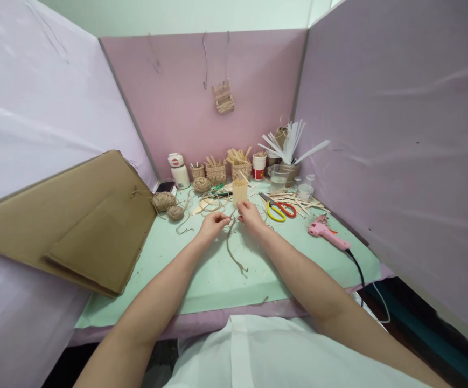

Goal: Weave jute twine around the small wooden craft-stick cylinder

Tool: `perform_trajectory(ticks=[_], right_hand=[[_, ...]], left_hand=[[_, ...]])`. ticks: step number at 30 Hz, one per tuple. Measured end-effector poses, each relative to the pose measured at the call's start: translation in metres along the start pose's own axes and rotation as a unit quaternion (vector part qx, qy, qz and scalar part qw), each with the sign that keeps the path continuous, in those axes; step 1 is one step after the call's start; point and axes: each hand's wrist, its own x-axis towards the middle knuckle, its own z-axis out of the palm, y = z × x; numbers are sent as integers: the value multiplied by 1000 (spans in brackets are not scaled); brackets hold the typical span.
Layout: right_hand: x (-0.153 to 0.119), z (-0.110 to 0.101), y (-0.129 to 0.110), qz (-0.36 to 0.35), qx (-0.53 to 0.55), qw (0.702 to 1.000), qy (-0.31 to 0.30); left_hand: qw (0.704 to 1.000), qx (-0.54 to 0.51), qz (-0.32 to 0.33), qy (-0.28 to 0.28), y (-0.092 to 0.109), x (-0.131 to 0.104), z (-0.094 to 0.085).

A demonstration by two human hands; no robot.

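Note:
My left hand [216, 222] pinches a brown length of twine [229, 245] between thumb and fingertips. Close beside it, my right hand [250, 214] also has its fingers pinched together at the upper part of the twine. The twine's lower end trails down toward me and curls on the table. Just beyond my right fingertips stands a small upright piece of pale wooden sticks [239, 191]; whether the fingers touch it I cannot tell. Loose twine [217, 202] lies tangled behind my hands. To the right are scissors with yellow handles [276, 212] and red-handled scissors [288, 209].
Twine balls [163, 201] sit left, by a large cardboard sheet [96, 226]. Stick-filled containers [216, 172], a white bottle [179, 171] and a clear cup [279, 180] line the back. A corded pink glue gun [328, 235] lies right. A small wooden piece [223, 98] hangs on the back panel.

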Motion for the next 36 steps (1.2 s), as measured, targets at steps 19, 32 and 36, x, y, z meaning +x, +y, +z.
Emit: perform_trajectory(ticks=[19, 32, 36], right_hand=[[4, -15, -21, 45, 169, 980, -96], [-10, -7, -23, -20, -18, 985, -170], [-13, -7, -25, -86, -115, 972, -186]], left_hand=[[978, -187, -63, -67, 2, 4, -4], [967, -238, -86, -38, 13, 1, -12], [954, -282, -97, -40, 17, 1, -17]])
